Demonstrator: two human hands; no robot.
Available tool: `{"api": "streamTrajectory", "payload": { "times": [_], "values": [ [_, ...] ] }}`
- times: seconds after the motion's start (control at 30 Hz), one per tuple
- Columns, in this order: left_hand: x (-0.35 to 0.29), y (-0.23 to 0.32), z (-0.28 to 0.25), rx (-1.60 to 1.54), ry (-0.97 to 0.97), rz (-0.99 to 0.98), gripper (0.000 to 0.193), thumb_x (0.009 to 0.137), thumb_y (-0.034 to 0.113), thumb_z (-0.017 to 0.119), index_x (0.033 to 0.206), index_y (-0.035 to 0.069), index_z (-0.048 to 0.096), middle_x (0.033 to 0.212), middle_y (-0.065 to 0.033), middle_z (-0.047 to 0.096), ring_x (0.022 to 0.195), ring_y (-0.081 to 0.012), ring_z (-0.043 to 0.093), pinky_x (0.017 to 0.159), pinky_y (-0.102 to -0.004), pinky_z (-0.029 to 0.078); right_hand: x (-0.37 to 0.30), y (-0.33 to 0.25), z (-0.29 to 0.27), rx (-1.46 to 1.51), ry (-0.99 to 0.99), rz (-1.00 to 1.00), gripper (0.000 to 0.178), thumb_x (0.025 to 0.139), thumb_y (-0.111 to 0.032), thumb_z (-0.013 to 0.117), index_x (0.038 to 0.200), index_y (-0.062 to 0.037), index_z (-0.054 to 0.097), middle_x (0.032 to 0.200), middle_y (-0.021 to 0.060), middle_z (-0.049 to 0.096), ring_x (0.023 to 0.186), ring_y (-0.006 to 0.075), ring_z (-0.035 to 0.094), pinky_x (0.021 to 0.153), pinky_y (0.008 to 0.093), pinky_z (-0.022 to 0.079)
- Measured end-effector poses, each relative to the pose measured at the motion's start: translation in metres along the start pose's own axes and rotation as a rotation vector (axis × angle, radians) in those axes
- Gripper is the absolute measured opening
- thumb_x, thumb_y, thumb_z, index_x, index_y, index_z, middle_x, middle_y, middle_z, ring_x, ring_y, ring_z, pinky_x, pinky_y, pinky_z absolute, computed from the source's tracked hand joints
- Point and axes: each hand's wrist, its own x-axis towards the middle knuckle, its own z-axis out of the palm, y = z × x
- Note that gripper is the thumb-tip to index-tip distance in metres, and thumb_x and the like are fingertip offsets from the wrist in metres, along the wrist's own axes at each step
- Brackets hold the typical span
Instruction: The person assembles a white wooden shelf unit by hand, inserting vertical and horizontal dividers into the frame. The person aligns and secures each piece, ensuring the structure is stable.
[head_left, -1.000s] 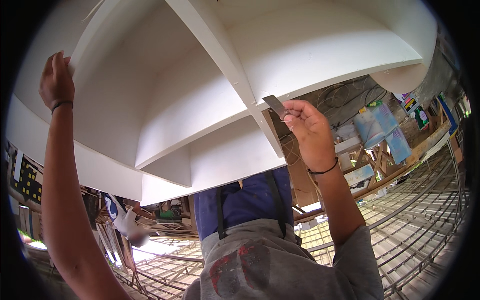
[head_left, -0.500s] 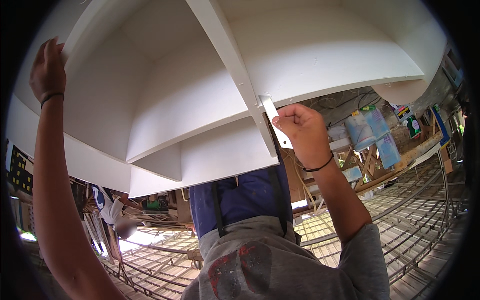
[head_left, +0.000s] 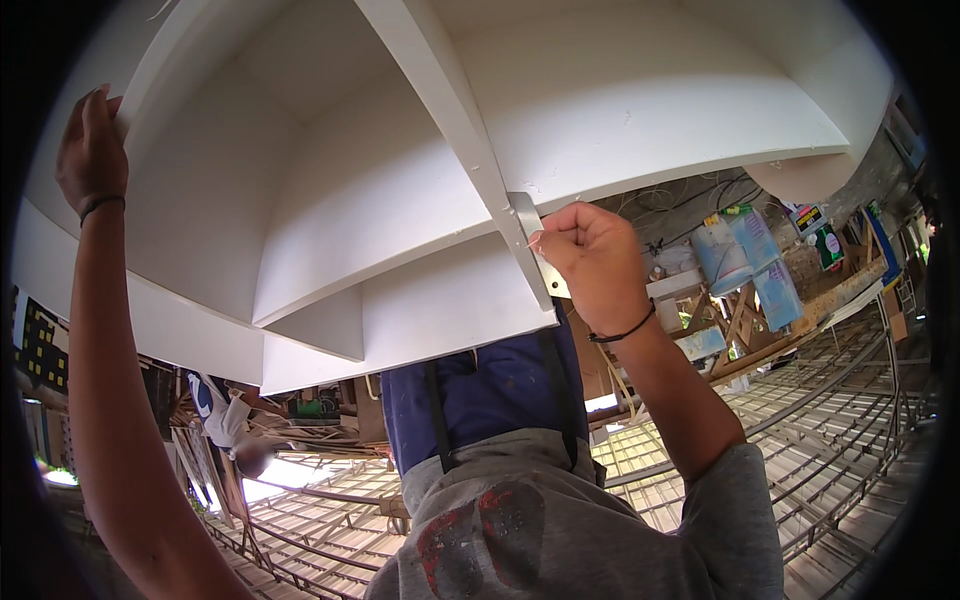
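A white shelf unit (head_left: 390,190) with several compartments spreads across the upper part of the head view. At far left, my left hand (head_left: 92,155) grips the edge of one of its panels, with some fingertips hidden. My right hand (head_left: 592,255) is closed around a flat metal strip (head_left: 524,208) that has a hole near its lower end. The strip's upper end lies against the corner where the upright divider (head_left: 470,150) meets a shelf. My fingers cover its middle. Small shavings or flecks cling to the divider's edge and near my fingertips.
Right of the unit are light-blue containers (head_left: 722,255), a green bottle (head_left: 828,248), cables and wooden pieces. A metal grid (head_left: 800,430) runs along the lower right. At lower left another person (head_left: 222,415) is near piled wood.
My right hand has moved slightly left, and the strip has turned, showing less of its face. My left hand has slipped slightly down along the panel edge.
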Motion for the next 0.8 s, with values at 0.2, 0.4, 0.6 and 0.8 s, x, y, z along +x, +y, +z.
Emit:
{"api": "streamTrajectory", "payload": {
  "times": [0.2, 0.4, 0.6, 0.8],
  "values": [
    [-0.001, -0.004, 0.003, 0.0, -0.003, 0.002, 0.048, 0.092, 0.049, 0.04, 0.119, 0.021, 0.067, 0.11, -0.0037, 0.071, 0.107, -0.0193, 0.063, 0.099, -0.0287, 0.041, -0.003, -0.002, 0.007, -0.036, 0.035, -0.002, 0.008, 0.08, -0.004, 0.066, 0.079, 0.0018, 0.062, 0.064, 0.0019, 0.062, 0.055, 0.0048, 0.051, 0.051, 0.0233, 0.041],
    [0.0, 0.002, 0.002, 0.051, -0.004, -0.003, 0.047, 0.092, 0.049, 0.041, 0.12, 0.021, 0.067, 0.111, -0.0026, 0.07, 0.108, -0.0191, 0.063, 0.099, -0.0291, 0.041, -0.003, -0.001, 0.016, -0.043, 0.081, -0.031, 0.008, 0.08, -0.004, 0.065, 0.078, 0.0021, 0.061, 0.062, 0.0017, 0.061, 0.053, 0.005, 0.05, 0.049, 0.0236, 0.04],
    [0.004, -0.008, 0.003, 0.032, -0.015, 0.016, 0.048, 0.092, 0.049, 0.04, 0.12, 0.021, 0.067, 0.11, -0.0018, 0.07, 0.107, -0.0185, 0.063, 0.098, -0.0284, 0.041, -0.004, 0.004, 0.01, 0.482, -0.023, 0.165, 0.008, 0.086, -0.005, 0.063, 0.09, 0.0012, 0.059, 0.074, 0.0028, 0.062, 0.06, 0.0057, 0.052, 0.054, 0.0242, 0.043],
    [0.001, -0.003, 0.0, -0.031, 0.011, -0.001, 0.051, 0.086, 0.053, 0.044, 0.114, 0.018, 0.068, 0.103, 0.0002, 0.072, 0.101, -0.0193, 0.064, 0.093, -0.028, 0.043, -0.006, 0.005, -0.008, 0.183, -0.025, -0.149, 0.012, 0.092, -0.009, 0.059, 0.099, -0.0005, 0.054, 0.098, 0.0077, 0.064, 0.075, 0.0088, 0.058, 0.063, 0.0274, 0.048]
  ]
}}
